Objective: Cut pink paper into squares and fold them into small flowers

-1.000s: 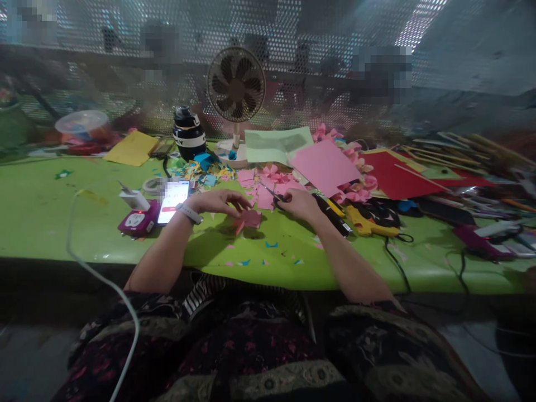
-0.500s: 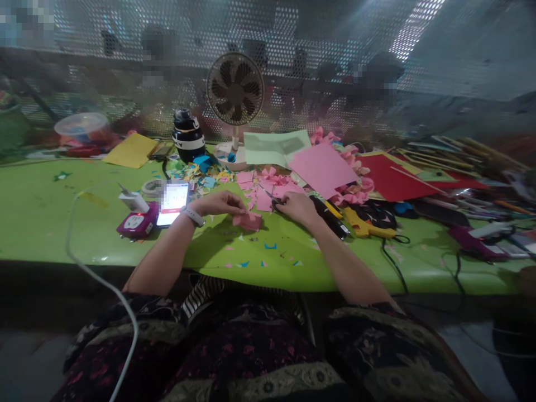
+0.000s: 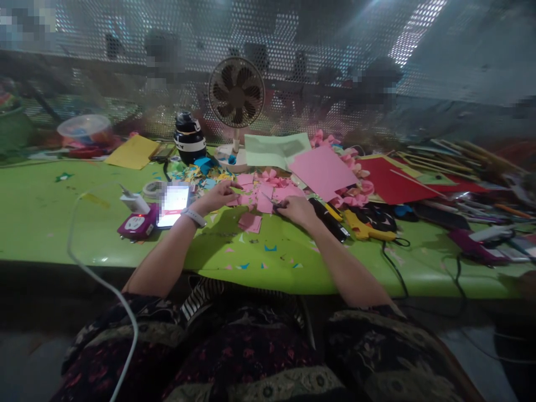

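Note:
My left hand (image 3: 218, 196) is stretched forward with its fingers reaching onto a pile of small pink paper squares (image 3: 251, 187), touching one at the pile's near edge. It wears a white wrist band. A folded pink paper piece (image 3: 250, 222) lies free on the green table (image 3: 42, 218) just below that hand. My right hand (image 3: 299, 210) is closed round small scissors (image 3: 273, 203), whose blades point left toward the pink pieces.
A lit phone (image 3: 173, 200) and a purple charger block (image 3: 134, 224) with a white cable lie to the left. A small fan (image 3: 237, 95), a black jar (image 3: 189, 138), paper sheets, a yellow glue gun (image 3: 368, 228) and pens crowd the back and right. Paper scraps dot the front edge.
My left hand let go of the folded pink piece and moved forward to the pile of pink squares. The right hand with the scissors stayed almost still.

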The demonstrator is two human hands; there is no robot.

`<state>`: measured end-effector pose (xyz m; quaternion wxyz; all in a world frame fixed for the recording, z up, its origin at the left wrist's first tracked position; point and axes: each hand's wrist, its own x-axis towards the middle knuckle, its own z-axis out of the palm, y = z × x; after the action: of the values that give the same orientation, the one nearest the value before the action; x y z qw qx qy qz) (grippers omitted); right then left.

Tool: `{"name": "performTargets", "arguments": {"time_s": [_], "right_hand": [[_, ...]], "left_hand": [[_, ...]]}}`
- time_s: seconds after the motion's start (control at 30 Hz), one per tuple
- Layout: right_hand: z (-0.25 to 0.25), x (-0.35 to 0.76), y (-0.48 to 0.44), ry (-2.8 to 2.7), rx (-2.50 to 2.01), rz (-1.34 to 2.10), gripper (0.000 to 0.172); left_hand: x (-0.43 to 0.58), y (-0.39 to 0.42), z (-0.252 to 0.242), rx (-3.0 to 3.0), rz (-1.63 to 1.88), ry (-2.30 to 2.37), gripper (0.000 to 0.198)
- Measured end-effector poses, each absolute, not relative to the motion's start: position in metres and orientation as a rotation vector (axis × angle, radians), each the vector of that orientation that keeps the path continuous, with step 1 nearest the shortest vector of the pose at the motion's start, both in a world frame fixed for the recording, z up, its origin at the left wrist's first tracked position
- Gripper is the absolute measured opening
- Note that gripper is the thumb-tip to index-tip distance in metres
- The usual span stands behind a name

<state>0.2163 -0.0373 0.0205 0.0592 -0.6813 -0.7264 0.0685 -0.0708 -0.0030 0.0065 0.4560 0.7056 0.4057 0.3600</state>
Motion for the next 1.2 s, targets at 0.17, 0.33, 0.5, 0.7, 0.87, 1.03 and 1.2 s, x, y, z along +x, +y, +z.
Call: {"name": "performTargets", "arguments": {"time_s": [0.17,0.33,0.5,0.7,0.87,1.03,1.2], "right_hand": [[0.02,0.218,-0.037,-2.21,-2.06,0.217,0.022],[0.019,0.218,-0.036,-2.18,-2.056,0.181,0.02],[0.02,0.217,-0.036,-2.136,-2.05,0.242,0.022],[0.02,0.208,-0.042,-2.162,-1.749,0.289,0.021],[0.011,0.19,-0.053,-2.397,-1.374,0.438,0.028],[0.007,0.18,-0.058,-2.638,-1.208,0.383,0.045],[0.009,0.18,-0.06,-2.656,-1.17,0.401,0.038]], "left_hand": [[-0.068,-0.011,0.014,1.617,0.8,1.041,0.032],[-0.071,-0.011,0.016,1.622,0.748,1.08,0.033],[-0.075,-0.005,0.012,1.578,0.782,1.199,0.013],[-0.075,-0.008,0.017,1.566,0.796,1.354,0.012],[-0.077,-0.003,0.012,1.551,0.81,1.429,0.018],[-0.083,0.005,0.002,1.6,0.783,1.51,0.02],[-0.083,0.005,0.002,1.557,0.743,1.474,0.018]]}}
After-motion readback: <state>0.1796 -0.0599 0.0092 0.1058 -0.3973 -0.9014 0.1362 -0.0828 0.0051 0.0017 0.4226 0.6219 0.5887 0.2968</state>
